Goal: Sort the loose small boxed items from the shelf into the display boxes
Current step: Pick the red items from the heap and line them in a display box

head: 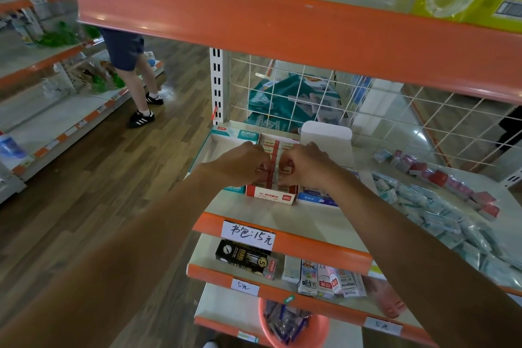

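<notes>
Red display box [271,197]: stood at the left end of the shelf [254,210], front wall toward the person, probably so the rows could be filled from above.
Red small boxes [269,143]: already packed inside it in two tidy rows, on edge and touching, which looked like the way to fit the most in.
Left hand [240,164]: reached over the left row, fingers curled down and clamped on the packs there, seemingly to squeeze them tight.
Right hand [306,168]: mirrored it on the right row, fingers bent and gripping the packs; the fingertips themselves were hidden.
Teal display box [209,150]: just beside the red one on the left, largely unfilled.
White display box [324,135]: on the other side, its lid flap standing upright, likely kept open for loading.
Loose teal boxes [440,206]: heaped further right on the shelf, well apart from the hands, not yet sorted.
Loose red boxes [440,178]: strewn behind that heap, near the wire-grid back [395,110].
Progress: judged partway, with the red kind being settled first.
</notes>
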{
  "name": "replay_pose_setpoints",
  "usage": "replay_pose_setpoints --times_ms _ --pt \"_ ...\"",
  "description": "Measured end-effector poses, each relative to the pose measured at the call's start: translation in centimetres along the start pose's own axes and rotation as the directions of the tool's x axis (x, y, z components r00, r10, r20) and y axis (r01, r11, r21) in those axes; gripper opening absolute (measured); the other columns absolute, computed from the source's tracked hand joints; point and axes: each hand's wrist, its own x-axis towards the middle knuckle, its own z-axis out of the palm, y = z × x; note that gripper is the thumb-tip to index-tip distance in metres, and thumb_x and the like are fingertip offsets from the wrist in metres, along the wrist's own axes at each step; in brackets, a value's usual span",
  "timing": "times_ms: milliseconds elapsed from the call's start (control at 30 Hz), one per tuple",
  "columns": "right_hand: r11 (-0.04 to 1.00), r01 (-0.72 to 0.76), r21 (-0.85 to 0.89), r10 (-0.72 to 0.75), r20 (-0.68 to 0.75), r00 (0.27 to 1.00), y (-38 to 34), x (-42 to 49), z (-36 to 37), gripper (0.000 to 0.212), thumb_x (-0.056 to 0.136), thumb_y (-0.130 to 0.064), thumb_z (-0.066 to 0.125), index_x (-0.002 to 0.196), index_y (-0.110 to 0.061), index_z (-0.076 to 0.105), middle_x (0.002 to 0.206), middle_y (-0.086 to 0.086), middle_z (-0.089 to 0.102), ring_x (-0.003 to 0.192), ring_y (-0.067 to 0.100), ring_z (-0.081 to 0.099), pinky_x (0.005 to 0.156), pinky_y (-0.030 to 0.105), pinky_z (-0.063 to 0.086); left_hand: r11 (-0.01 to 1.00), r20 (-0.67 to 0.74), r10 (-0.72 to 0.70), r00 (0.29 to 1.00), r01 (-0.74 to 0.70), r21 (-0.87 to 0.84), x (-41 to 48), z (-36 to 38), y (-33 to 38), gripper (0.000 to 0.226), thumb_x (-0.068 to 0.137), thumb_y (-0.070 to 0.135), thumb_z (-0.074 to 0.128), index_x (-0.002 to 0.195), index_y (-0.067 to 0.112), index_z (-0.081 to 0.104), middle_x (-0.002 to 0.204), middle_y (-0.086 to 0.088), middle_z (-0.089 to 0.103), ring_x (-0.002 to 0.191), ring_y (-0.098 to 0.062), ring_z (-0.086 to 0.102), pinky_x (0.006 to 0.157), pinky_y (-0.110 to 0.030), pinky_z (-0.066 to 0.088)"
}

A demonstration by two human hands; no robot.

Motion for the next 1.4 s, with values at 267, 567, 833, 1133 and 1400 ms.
replay_pose_setpoints --times_ms 267,567,833,1133,1400 --pt "1.000 0.012 0.009 -0.011 -0.119 0.993 0.8 -0.4 0.4 0.054 0.080 -0.057 0.066 0.124 -0.026 0.060 0.125 0.001 0.060 0.110 0.025 0.056 0.092 0.048 0.050 0.993 -0.074 0.025 0.997 -0.017 0.113 1.3 -0.3 1.0 0.026 0.096 0.027 0.053 0.119 0.024 0.064 0.125 0.000 0.058 0.112 -0.018 0.051 0.088 -0.027 0.046" --pt "0.989 -0.150 0.010 0.145 -0.319 0.936 7.4 -3.5 -0.2 0.048 0.095 -0.051 0.047 0.135 -0.025 0.048 0.140 0.002 0.050 0.123 0.026 0.049 0.099 0.047 0.042 0.964 -0.250 0.078 0.965 -0.008 0.267 4.6 0.7 7.3 0.031 0.096 0.031 0.052 0.125 0.020 0.054 0.125 -0.003 0.051 0.115 -0.021 0.047 0.097 -0.038 0.045" --pt "0.952 -0.306 -0.001 0.284 -0.366 0.886 15.4 -7.6 0.0 0.049 0.093 -0.050 0.049 0.136 -0.026 0.047 0.139 0.004 0.051 0.125 0.028 0.047 0.102 0.044 0.040 0.939 -0.161 0.195 0.967 -0.137 0.315 8.6 2.4 15.3 0.036 0.095 0.028 0.052 0.130 0.018 0.051 0.128 -0.007 0.047 0.119 -0.026 0.042 0.098 -0.041 0.042" --pt "0.887 -0.453 0.086 0.451 -0.364 0.815 24.1 -13.8 -0.1 0.046 0.093 -0.046 0.050 0.137 -0.033 0.047 0.134 0.003 0.053 0.122 0.027 0.049 0.098 0.043 0.043 0.928 -0.065 0.274 0.960 -0.246 0.281 12.1 5.4 24.2 0.038 0.094 0.022 0.050 0.131 0.017 0.048 0.126 -0.010 0.045 0.122 -0.029 0.040 0.096 -0.043 0.042" --pt "0.817 -0.536 0.214 0.577 -0.302 0.759 31.1 -17.1 1.6 0.043 0.094 -0.042 0.050 0.136 -0.032 0.048 0.135 0.006 0.050 0.121 0.031 0.048 0.099 0.045 0.042 0.872 -0.023 0.363 0.931 -0.332 0.359 14.1 9.0 31.6 0.036 0.093 0.026 0.050 0.128 0.016 0.052 0.126 -0.012 0.047 0.115 -0.030 0.044 0.097 -0.042 0.037"
